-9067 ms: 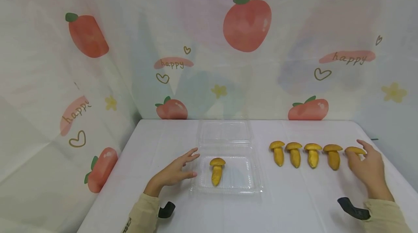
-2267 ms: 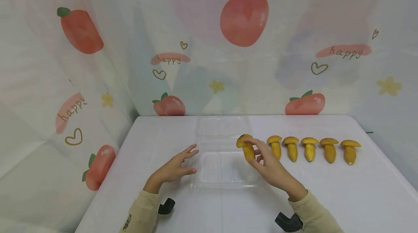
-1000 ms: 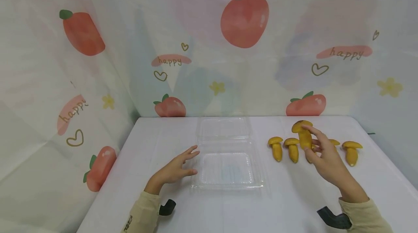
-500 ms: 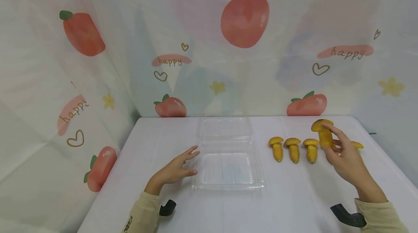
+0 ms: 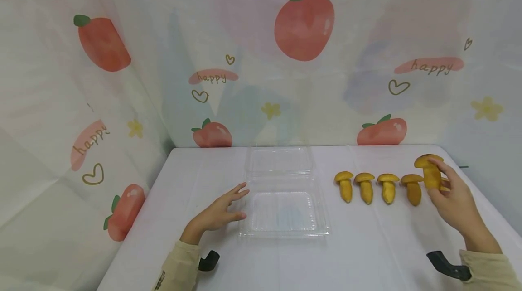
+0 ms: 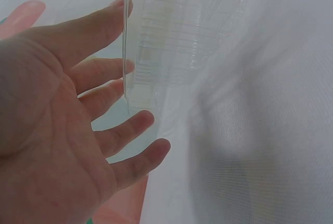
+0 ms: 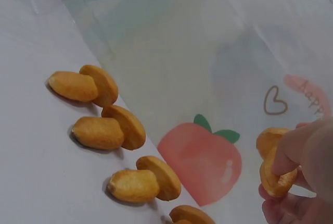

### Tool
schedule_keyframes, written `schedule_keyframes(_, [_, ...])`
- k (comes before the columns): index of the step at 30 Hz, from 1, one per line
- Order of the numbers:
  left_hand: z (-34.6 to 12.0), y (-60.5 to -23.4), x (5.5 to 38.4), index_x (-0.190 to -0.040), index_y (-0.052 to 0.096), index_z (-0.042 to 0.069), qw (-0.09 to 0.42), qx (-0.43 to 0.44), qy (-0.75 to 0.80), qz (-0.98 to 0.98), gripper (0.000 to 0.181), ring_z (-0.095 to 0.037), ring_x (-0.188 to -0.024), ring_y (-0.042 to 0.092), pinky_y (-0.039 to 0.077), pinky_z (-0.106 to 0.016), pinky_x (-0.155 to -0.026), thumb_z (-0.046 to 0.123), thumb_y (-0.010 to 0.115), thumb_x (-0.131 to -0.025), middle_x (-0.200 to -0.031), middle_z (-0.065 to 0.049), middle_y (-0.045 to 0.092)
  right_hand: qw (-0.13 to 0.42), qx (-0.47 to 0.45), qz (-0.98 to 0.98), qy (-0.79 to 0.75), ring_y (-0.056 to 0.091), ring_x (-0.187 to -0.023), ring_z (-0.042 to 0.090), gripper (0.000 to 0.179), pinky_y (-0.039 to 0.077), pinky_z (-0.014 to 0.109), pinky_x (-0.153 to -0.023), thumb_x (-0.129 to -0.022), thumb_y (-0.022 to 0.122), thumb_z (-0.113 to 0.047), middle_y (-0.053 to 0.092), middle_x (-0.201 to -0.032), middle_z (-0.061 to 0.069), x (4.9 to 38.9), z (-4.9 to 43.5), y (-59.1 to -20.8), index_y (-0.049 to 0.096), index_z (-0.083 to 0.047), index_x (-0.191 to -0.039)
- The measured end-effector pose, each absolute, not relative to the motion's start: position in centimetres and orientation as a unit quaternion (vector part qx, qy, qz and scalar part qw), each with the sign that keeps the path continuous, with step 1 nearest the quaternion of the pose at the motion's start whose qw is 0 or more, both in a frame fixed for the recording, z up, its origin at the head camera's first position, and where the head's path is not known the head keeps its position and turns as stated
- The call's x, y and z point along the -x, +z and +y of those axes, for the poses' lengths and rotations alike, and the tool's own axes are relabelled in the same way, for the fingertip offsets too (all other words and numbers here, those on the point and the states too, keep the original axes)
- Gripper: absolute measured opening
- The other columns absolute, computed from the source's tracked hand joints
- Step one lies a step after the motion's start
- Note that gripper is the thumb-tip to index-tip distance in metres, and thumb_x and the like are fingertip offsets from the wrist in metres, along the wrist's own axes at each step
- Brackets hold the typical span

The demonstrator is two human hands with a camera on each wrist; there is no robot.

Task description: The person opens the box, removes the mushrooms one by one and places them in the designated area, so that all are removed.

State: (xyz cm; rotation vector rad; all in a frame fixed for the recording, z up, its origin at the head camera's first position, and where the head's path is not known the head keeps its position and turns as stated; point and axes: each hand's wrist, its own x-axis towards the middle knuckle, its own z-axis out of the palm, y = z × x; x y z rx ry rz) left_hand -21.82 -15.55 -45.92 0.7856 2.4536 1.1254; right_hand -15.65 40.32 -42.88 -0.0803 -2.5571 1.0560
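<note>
My right hand (image 5: 456, 200) holds a yellow-brown toy mushroom (image 5: 431, 171) by its stem, cap up, at the right end of a row of similar mushrooms (image 5: 388, 189). Thumb and fingers wrap that stem in the right wrist view, where the held mushroom (image 7: 276, 164) appears against the backdrop. Part of another mushroom (image 5: 445, 184) peeks out behind this hand. On the left, my left hand (image 5: 218, 211) reaches with spread, fairly straight fingers to the left side of a clear plastic box (image 5: 324, 218). In the left wrist view its fingertips are at the edge of the box (image 6: 171, 41).
The box's hinged lid (image 5: 281, 162) lies folded back toward the rear of the white table (image 5: 346, 259). A fruit-print cloth backdrop (image 5: 253, 32) rises along the table's back and left sides.
A mushroom lay in the box at first. My right hand lifted it out and carried it rightward past the row to the row's right end. The left hand stays in place.
</note>
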Motion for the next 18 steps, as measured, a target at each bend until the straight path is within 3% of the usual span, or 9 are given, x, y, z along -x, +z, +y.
schedule_keyframes(10, [-15.7,-45.9,21.7,-0.156,0.036,0.002,0.166,-0.278,0.399,0.858,0.071,-0.042,-0.156,0.018,0.030,-0.067,-0.118,0.020,0.069,-0.096,-0.170,-0.015,0.019,0.142,0.099,-0.917,0.359,0.036,-0.122,0.064,0.069,0.035,-0.002,-0.059,-0.100,0.050,-0.004,0.023,-0.156,0.041,15.9,42.9,-44.0,0.018,-0.009,-0.161])
schedule_keyframes(16, [-15.6,-45.8,21.6,-0.156,0.036,0.001,0.167,-0.277,0.401,0.857,0.070,-0.042,-0.156,0.018,0.028,-0.067,-0.119,0.018,0.069,-0.096,-0.170,-0.015,0.019,0.171,0.098,-0.918,0.345,0.038,-0.119,0.059,0.072,0.028,0.002,-0.063,-0.096,0.049,0.000,0.029,-0.153,0.041,15.8,44.4,-45.2,0.021,-0.010,-0.161])
schedule_keyframes(18, [-15.6,-45.8,21.6,-0.156,0.036,0.002,0.169,-0.276,0.401,0.857,0.070,-0.042,-0.156,0.018,0.029,-0.067,-0.118,0.018,0.069,-0.096,-0.170,-0.015,0.019,0.183,0.097,-0.917,0.340,0.040,-0.124,0.049,0.072,0.027,0.003,-0.064,-0.095,0.049,0.000,0.031,-0.152,0.040,15.7,44.9,-45.7,0.022,-0.011,-0.161])
